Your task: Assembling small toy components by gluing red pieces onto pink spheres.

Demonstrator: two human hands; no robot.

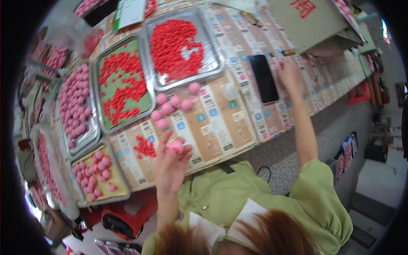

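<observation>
Some of the work seems finished: in the yellow-lined tray (115, 175) at the lower left of the frame, glossy pink balls appear to carry small red bits, while many plain pink balls (76, 101) fill a tray at the left. Matte, nubby red pieces (176, 46) remain plentiful in the upper-centre tray, with a small heap (145, 147) on the patterned paper-covered worktop (221, 123). At centre, the left hand (171, 166) pinches a smooth round ball (175, 146) showing red, its fingers narrowed around it. The right hand (290, 76), upper right beside a flat black phone (264, 78), has curled fingers; whether they grip anything, I cannot tell.
</observation>
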